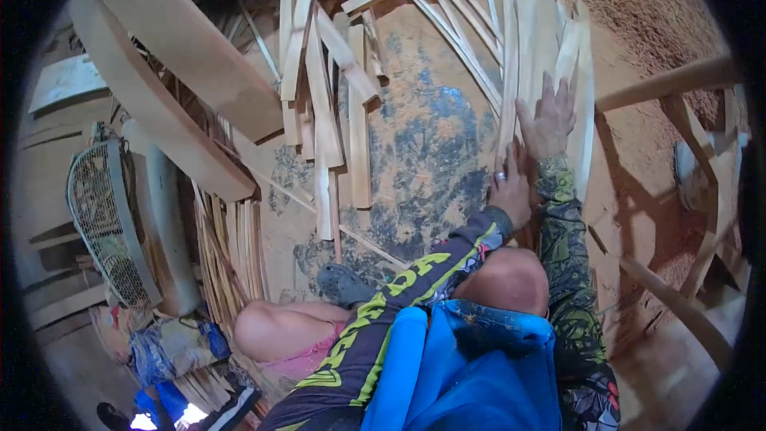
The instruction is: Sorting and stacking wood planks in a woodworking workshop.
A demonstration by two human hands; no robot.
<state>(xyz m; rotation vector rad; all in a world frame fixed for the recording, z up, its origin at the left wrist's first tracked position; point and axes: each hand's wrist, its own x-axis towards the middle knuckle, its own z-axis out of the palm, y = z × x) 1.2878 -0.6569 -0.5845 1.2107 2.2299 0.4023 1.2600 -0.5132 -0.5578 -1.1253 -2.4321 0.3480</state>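
Observation:
A bundle of long pale wood strips (527, 40) lies lengthwise at the right of the work area. On top of it my right hand (549, 121) rests flat, its fingers stretched out and apart. Just below, nearer to me, my left hand (512, 193) reaches across to the same strips. A ring shows on one of its fingers, which point away from me along the wood; part of its palm side is hidden. Neither hand visibly grips a strip.
Loose wood offcuts (323, 120) are scattered at centre left, beside wide curved boards (159, 104). A wire-mesh guard (100, 223) stands at the left. Sawdust (646, 8) is heaped at the far right, near curved wood pieces (702, 183). My knees flank a blue apron (479, 375).

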